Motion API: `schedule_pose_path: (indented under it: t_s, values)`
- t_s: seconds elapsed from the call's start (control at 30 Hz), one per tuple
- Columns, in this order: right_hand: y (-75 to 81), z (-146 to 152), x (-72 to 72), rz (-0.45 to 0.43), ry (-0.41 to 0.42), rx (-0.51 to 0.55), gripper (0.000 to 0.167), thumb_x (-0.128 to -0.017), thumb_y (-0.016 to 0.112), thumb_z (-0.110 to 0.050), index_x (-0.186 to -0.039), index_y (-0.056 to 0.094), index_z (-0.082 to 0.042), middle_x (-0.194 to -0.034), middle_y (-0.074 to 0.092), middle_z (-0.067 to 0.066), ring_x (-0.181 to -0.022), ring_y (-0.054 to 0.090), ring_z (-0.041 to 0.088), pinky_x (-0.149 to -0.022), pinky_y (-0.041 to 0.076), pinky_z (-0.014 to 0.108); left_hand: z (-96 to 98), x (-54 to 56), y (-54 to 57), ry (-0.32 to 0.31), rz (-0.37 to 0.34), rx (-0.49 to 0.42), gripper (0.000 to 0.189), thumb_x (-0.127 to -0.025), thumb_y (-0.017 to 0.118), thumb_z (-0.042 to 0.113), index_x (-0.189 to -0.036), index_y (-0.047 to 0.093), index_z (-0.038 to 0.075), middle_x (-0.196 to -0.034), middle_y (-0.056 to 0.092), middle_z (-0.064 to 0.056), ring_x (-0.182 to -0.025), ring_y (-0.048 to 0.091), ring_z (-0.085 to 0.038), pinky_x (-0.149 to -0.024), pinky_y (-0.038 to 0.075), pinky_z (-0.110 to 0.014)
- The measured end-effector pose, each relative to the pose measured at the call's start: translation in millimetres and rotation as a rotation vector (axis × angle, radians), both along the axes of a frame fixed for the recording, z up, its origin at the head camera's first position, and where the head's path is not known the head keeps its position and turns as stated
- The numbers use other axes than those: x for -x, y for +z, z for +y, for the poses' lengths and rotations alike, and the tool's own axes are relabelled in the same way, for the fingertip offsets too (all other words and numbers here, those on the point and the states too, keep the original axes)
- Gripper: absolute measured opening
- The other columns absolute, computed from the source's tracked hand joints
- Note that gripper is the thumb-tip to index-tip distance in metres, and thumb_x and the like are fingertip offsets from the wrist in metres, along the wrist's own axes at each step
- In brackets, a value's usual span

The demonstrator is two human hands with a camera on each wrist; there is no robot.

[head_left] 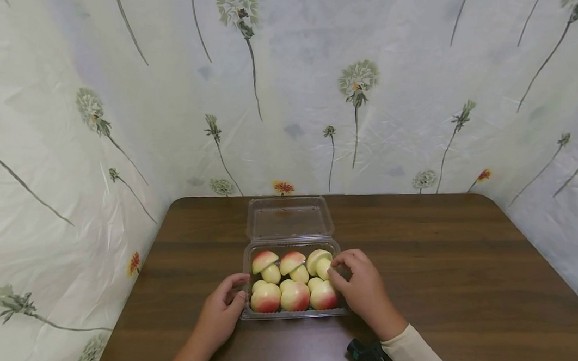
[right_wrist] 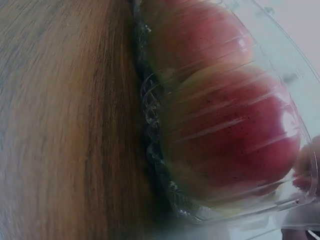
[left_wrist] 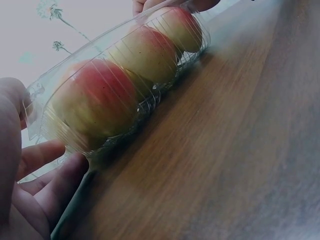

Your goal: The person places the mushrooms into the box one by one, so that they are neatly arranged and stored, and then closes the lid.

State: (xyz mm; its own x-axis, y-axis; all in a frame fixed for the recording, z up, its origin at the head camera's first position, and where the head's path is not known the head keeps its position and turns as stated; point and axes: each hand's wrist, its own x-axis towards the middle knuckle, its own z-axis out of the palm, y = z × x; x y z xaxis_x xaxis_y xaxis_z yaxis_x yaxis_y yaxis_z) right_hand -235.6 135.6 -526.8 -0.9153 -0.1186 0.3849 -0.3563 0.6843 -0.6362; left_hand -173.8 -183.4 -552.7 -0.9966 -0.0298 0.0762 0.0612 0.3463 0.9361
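Observation:
A clear plastic clamshell box (head_left: 296,316) sits on the table, its lid (head_left: 289,218) folded back. Several yellow mushroom-shaped pieces lie inside in two rows. Red blush marks the near-row pieces (head_left: 295,296) and two far-row caps (head_left: 265,261); the far right piece (head_left: 318,261) looks plain yellow. My left hand (head_left: 222,312) holds the box's left end, fingers bent at its wall. My right hand (head_left: 365,285) reaches over the right side, thumb and forefinger pinching the far right piece's stem. In the right wrist view the box's plastic wall partly hides the fingertips.
The box stands on a dark brown wooden table (head_left: 446,281). A pale plastic sheet (head_left: 294,93) with dandelion prints hangs behind the table and along both sides. A small black device (head_left: 370,355) is at the right wrist, beside a cream sleeve (head_left: 412,351).

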Motion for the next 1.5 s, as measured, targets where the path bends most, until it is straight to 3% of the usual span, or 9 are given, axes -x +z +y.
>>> schedule_pose_path:
  t_s: [0.23,0.43,0.6,0.97,1.07,1.17,1.27,1.33,1.5]
  values:
    - [-1.8,5,-2.3,0.076,0.004,0.064,0.009,-0.091,0.077,-0.011,-0.092,0.073,-0.02,-0.103,0.068,-0.009,-0.1,0.063,0.011,-0.089,0.054,0.034,-0.1,-0.3,-0.6,-0.005,-0.009,0.007,0.035,-0.102,0.062,0.005,-0.133,0.066,0.021,-0.134,0.068,-0.001,-0.116,0.07,-0.021,-0.092,0.055,-0.027]
    - [-1.1,9,-3.8,0.13,0.128,-0.006,0.012,-0.091,0.077,-0.013,-0.103,0.075,-0.017,-0.11,0.072,-0.007,-0.111,0.063,0.017,-0.096,0.051,0.044,-0.7,0.2,-1.2,-0.001,-0.004,0.011,0.036,-0.101,0.061,0.005,-0.133,0.066,0.022,-0.134,0.068,-0.001,-0.115,0.07,-0.021,-0.093,0.055,-0.027]
    - [-2.7,11,-1.9,0.154,0.202,-0.044,0.011,-0.094,0.074,-0.014,-0.104,0.075,-0.017,-0.11,0.072,-0.006,-0.114,0.061,0.019,-0.099,0.047,0.043,-1.3,0.0,-0.8,-0.004,-0.007,0.005,0.036,-0.102,0.061,0.005,-0.133,0.066,0.022,-0.135,0.068,-0.001,-0.115,0.07,-0.021,-0.093,0.055,-0.027]
    - [-7.4,12,-2.5,0.087,0.193,-0.022,0.005,-0.096,0.073,-0.016,-0.098,0.077,-0.018,-0.104,0.075,-0.009,-0.125,0.061,0.024,-0.104,0.048,0.05,-2.1,-0.3,-0.2,-0.005,-0.016,0.009,0.036,-0.102,0.061,0.006,-0.135,0.065,0.021,-0.135,0.068,-0.002,-0.114,0.07,-0.019,-0.09,0.055,-0.026]
    - [-11.1,14,-2.3,0.085,0.164,0.121,0.009,-0.097,0.071,-0.008,-0.099,0.077,-0.015,-0.106,0.075,-0.003,-0.115,0.063,0.017,-0.099,0.051,0.033,-1.5,-0.3,0.1,-0.005,-0.018,0.006,0.036,-0.102,0.061,0.006,-0.135,0.065,0.021,-0.135,0.068,-0.002,-0.114,0.07,-0.019,-0.089,0.055,-0.026]
    - [-12.9,17,-1.2,-0.011,0.108,0.367,0.012,-0.102,0.063,-0.005,-0.103,0.075,-0.006,-0.106,0.074,0.006,-0.103,0.066,0.013,-0.09,0.051,0.021,-0.7,-0.5,0.6,-0.004,-0.017,0.005,0.036,-0.102,0.061,0.006,-0.134,0.065,0.021,-0.135,0.068,-0.002,-0.114,0.07,-0.02,-0.089,0.056,-0.026]
    - [-13.0,23,2.9,-0.199,0.103,0.691,0.026,-0.111,0.049,-0.013,-0.115,0.066,0.007,-0.109,0.069,0.01,-0.103,0.066,0.014,-0.091,0.054,0.023,0.0,-0.7,1.6,-0.003,-0.015,0.004,0.036,-0.102,0.061,0.005,-0.134,0.065,0.021,-0.135,0.068,-0.002,-0.114,0.07,-0.02,-0.089,0.056,-0.026]
    - [-13.8,28,7.0,-0.349,0.131,0.896,0.038,-0.114,0.042,-0.025,-0.123,0.057,0.008,-0.114,0.065,0.009,-0.109,0.065,0.019,-0.097,0.055,0.029,0.1,-0.9,1.9,-0.004,-0.018,0.0,0.036,-0.102,0.061,0.005,-0.134,0.065,0.021,-0.135,0.068,-0.002,-0.114,0.07,-0.02,-0.09,0.055,-0.026]
    - [-22.4,46,18.4,-0.646,0.304,1.253,0.047,-0.114,0.031,-0.048,-0.137,0.05,-0.011,-0.134,0.056,0.005,-0.127,0.055,0.021,-0.112,0.046,0.034,-1.0,-0.6,1.2,-0.007,-0.021,-0.004,0.036,-0.102,0.061,0.005,-0.135,0.065,0.02,-0.136,0.067,-0.002,-0.115,0.07,-0.02,-0.09,0.055,-0.026]
